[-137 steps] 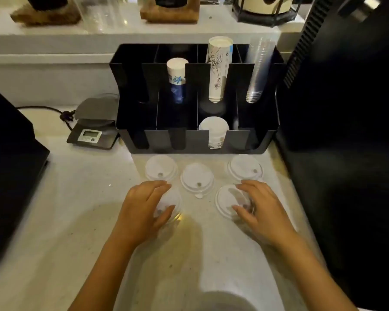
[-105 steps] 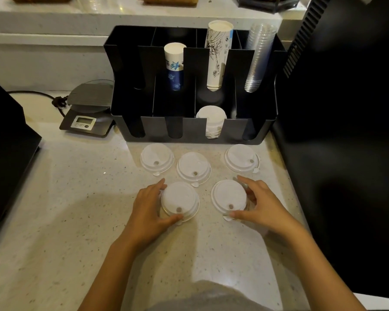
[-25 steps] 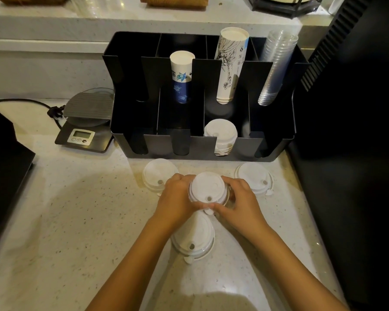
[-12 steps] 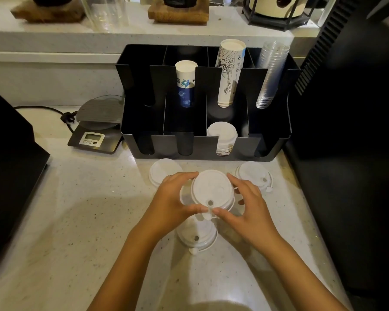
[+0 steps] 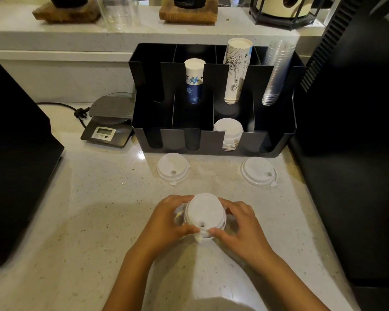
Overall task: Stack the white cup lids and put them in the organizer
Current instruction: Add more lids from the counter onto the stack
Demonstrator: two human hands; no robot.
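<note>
A small stack of white cup lids (image 5: pixel 204 214) sits on the counter between both my hands. My left hand (image 5: pixel 166 223) grips its left side and my right hand (image 5: pixel 239 225) grips its right side, thumbs meeting at the front edge. Two single white lids lie flat further back: one (image 5: pixel 173 169) at the left and one (image 5: pixel 258 170) at the right, both just in front of the black organizer (image 5: pixel 213 140). A short pile of white lids (image 5: pixel 228 131) stands in the organizer's front row.
The organizer's back row holds a blue-printed paper cup stack (image 5: pixel 194 80), a tall white paper cup stack (image 5: pixel 236 70) and clear plastic cups (image 5: pixel 275 72). A digital scale (image 5: pixel 108 122) sits left of it. Dark machines flank the counter on the left (image 5: pixel 14 153) and right (image 5: pixel 350 131).
Both hands brought the held lid stack down and toward me onto the lid that lay nearest on the counter. The middle lid from the back row is gone from its spot.
</note>
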